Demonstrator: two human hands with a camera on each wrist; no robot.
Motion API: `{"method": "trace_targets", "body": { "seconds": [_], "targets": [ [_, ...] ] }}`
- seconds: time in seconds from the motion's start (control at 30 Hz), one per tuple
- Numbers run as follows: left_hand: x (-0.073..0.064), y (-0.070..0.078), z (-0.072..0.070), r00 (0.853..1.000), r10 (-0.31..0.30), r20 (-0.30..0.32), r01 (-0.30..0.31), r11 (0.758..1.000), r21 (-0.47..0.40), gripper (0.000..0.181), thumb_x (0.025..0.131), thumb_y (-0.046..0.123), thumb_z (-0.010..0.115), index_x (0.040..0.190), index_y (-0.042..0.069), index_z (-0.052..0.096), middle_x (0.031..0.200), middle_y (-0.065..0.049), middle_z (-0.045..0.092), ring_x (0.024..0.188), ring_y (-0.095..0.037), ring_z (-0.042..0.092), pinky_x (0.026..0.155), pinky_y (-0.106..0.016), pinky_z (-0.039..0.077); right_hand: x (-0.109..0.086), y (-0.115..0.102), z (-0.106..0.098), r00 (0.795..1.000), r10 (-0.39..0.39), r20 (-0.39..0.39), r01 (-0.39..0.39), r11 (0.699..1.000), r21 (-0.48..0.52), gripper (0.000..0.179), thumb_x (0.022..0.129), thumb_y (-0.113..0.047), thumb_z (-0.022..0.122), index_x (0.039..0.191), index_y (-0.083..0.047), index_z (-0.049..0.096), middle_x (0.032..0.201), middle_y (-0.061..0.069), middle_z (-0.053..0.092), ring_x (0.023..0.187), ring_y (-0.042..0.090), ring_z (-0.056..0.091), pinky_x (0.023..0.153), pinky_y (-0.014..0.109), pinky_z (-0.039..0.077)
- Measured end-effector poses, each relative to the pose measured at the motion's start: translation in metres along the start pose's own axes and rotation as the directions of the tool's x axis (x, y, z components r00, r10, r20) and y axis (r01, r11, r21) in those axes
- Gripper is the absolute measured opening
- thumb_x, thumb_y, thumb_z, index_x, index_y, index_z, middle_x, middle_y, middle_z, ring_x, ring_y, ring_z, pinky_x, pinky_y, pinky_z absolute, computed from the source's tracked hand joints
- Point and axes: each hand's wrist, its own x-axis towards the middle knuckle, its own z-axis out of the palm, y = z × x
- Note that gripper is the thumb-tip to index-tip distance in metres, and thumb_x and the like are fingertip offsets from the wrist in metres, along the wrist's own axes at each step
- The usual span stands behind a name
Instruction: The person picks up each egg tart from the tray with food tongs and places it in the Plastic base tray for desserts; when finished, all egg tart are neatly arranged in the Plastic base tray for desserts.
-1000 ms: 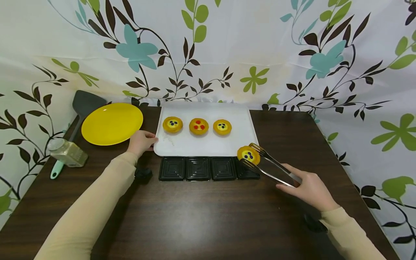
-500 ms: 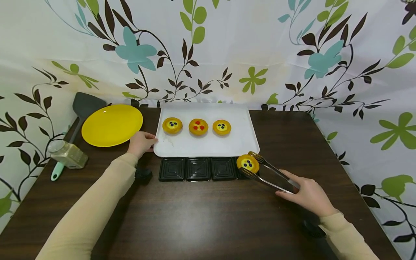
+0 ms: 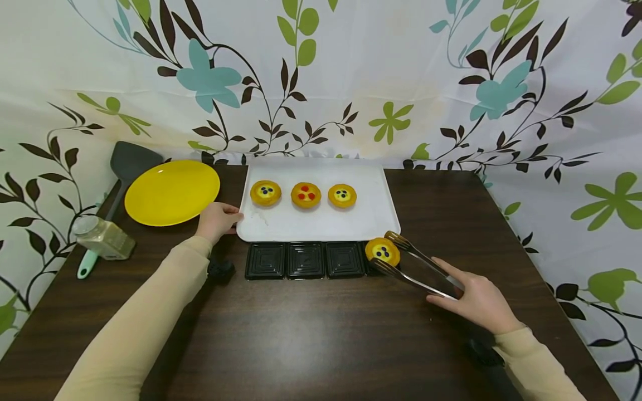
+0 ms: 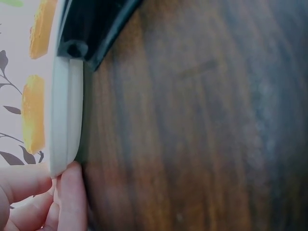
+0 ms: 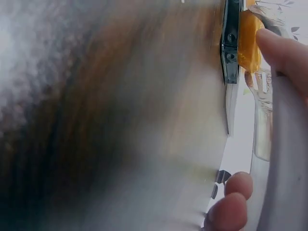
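My left hand point(image 3: 215, 221) pinches the left edge of the white tray point(image 3: 321, 225), thumb above and fingers below in the left wrist view. Tongs point(image 3: 421, 262) are held in my right hand point(image 3: 478, 295). Their two tips stand on either side of a tart with blue berries point(image 3: 383, 252), which sits over the rightmost compartment of the black four-square tray point(image 3: 306, 262), largely covering it. The other compartments hold nothing. On the white tray lie a left blue-dotted tart point(image 3: 266, 193), a red-dotted tart point(image 3: 306, 195) and another blue-dotted tart point(image 3: 343, 196).
A yellow plate point(image 3: 173, 192) stands at the left, beside a dark spatula point(image 3: 132, 161) with a mint handle end. Lying across its handle is a clear shaker jar point(image 3: 105, 239). A patterned curtain point(image 3: 341, 83) hangs behind the dark wooden table point(image 3: 301, 334).
The tongs and the tart between them have come down and slightly toward me over the black tray's right compartment. The tongs' tips have spread a little. My left hand has stayed put.
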Motion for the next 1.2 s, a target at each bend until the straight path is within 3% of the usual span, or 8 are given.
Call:
{"method": "trace_targets", "body": {
  "seconds": [0.27, 0.47, 0.7, 0.93, 1.1, 1.2],
  "targets": [
    [0.001, -0.001, -0.001, 1.0, -0.017, 0.008, 0.017, 1.0, -0.024, 0.038, 0.097, 0.014, 0.054, 0.125, -0.012, 0.053, 0.124, -0.028, 0.053, 0.108, -0.038, 0.059, 0.083, -0.035, 0.056, 0.0, -0.001, -0.003, 0.997, -0.018, -0.069, 0.02, 0.999, 0.027, 0.084, 0.071, -0.052, 0.077, 0.144, -0.026, 0.043, 0.057, -0.007, 0.038, 0.047, 0.005, 0.033, 0.049, 0.023, 0.029],
    [0.0, -0.001, -0.002, 1.0, -0.016, 0.011, 0.016, 0.999, -0.037, 0.039, 0.097, 0.013, 0.054, 0.126, -0.013, 0.052, 0.125, -0.029, 0.052, 0.109, -0.038, 0.058, 0.083, -0.036, 0.056, 0.014, -0.005, -0.008, 0.991, -0.037, -0.128, 0.042, 0.998, 0.038, 0.084, 0.07, -0.048, 0.08, 0.143, -0.028, 0.044, 0.058, -0.006, 0.035, 0.052, 0.007, 0.034, 0.049, 0.022, 0.026],
    [0.001, -0.001, 0.0, 1.0, -0.014, 0.005, 0.014, 0.999, -0.035, 0.038, 0.097, 0.013, 0.053, 0.125, -0.012, 0.052, 0.124, -0.029, 0.052, 0.109, -0.038, 0.058, 0.083, -0.036, 0.056, 0.051, -0.007, -0.014, 0.994, -0.038, -0.101, 0.044, 0.998, 0.055, 0.083, 0.073, -0.052, 0.076, 0.143, -0.021, 0.045, 0.059, -0.002, 0.043, 0.055, 0.012, 0.04, 0.05, 0.025, 0.032],
    [0.001, -0.004, -0.001, 1.0, -0.009, -0.007, 0.008, 0.999, -0.032, 0.037, 0.096, 0.012, 0.054, 0.124, -0.012, 0.053, 0.123, -0.029, 0.053, 0.107, -0.037, 0.059, 0.082, -0.036, 0.056, 0.102, -0.006, -0.013, 0.998, -0.033, -0.05, 0.036, 0.998, 0.044, 0.085, 0.075, -0.059, 0.071, 0.144, -0.018, 0.043, 0.053, 0.0, 0.042, 0.051, 0.016, 0.042, 0.046, 0.027, 0.031],
    [0.0, -0.002, 0.0, 1.0, -0.015, -0.018, 0.015, 0.999, -0.029, 0.036, 0.096, 0.012, 0.055, 0.123, -0.011, 0.055, 0.121, -0.028, 0.054, 0.104, -0.036, 0.06, 0.082, -0.036, 0.056, 0.133, -0.008, -0.01, 0.999, -0.042, -0.008, 0.042, 0.999, 0.032, 0.085, 0.076, -0.062, 0.068, 0.144, -0.018, 0.043, 0.069, 0.007, 0.062, 0.056, 0.017, 0.051, 0.049, 0.028, 0.038],
    [0.0, -0.001, 0.001, 0.999, -0.018, -0.026, 0.017, 0.999, -0.029, 0.035, 0.096, 0.012, 0.055, 0.122, -0.011, 0.056, 0.121, -0.027, 0.055, 0.103, -0.035, 0.061, 0.082, -0.036, 0.056, 0.146, -0.01, -0.007, 0.999, -0.048, 0.015, 0.048, 0.999, 0.018, 0.086, 0.075, -0.063, 0.067, 0.144, -0.018, 0.043, 0.073, 0.008, 0.065, 0.057, 0.018, 0.052, 0.05, 0.029, 0.04]
  ]
}}
